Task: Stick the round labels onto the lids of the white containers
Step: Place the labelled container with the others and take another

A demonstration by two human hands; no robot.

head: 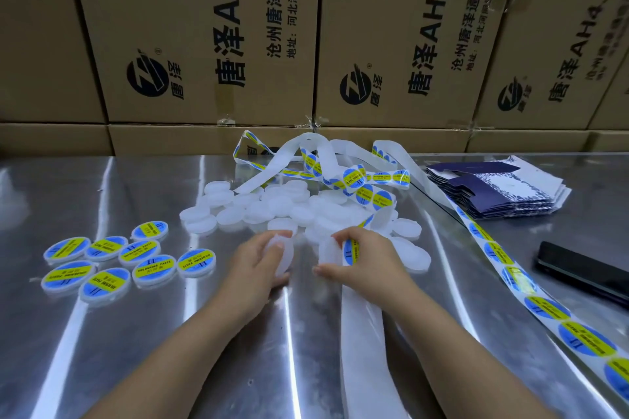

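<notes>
- The left hand (258,262) is just in front of the heap of plain white containers (299,211). Its fingers are curled round one white container (281,257), which it holds tilted above the steel table (170,350).
- The right hand (360,264) is also just in front of the heap, near the left hand but apart from it. Thumb and fingers pinch a round blue-and-yellow label (352,251) at the bent end of the white backing paper (366,333). The bare paper runs from this hand away from the heap, toward the person.
- Eight labelled containers (112,264) lie close together on the table, to the left of the heap and apart from it.
- The label strip (510,269) lies tangled over the far side of the heap and then runs to the right of it, toward the near edge.
- A stack of flat blue cartons (503,190) is to the right of the heap; a black phone (585,274) lies beyond the strip.
- Printed cardboard boxes (211,34) stand as a wall behind the heap.
</notes>
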